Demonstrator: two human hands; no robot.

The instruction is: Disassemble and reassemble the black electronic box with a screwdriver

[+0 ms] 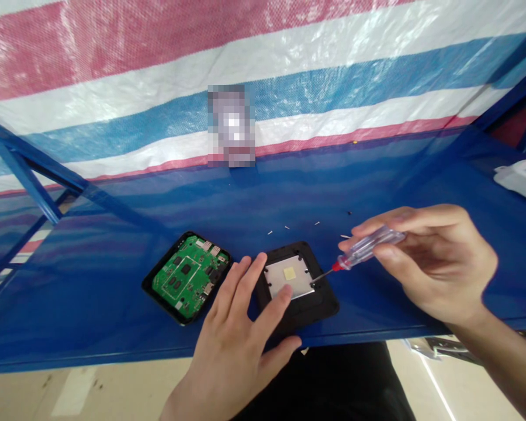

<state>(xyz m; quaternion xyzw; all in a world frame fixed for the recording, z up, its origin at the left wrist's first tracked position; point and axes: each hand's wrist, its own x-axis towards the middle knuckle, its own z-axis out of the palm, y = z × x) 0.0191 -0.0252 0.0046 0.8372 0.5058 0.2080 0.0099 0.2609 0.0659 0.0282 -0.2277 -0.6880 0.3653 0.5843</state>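
Note:
My left hand (236,333) rests with spread fingers on a black plastic housing (322,307), one fingertip on its square metal plate (284,289). A small yellow pad (289,273) sits in the middle of that plate. My right hand (429,263) holds a small screwdriver (368,248) with a clear handle and red collar, its tip at the plate's right edge. Left of my left hand lies a green circuit board (186,278) in a black case (151,280). Several tiny screws (298,228) lie beyond the housing.
The work surface is a blue table (114,316). A white device (519,181) stands at the right edge, and blue metal framing (26,169) runs along the left. A striped tarp (245,58) hangs behind, with a blurred patch (231,126) on it.

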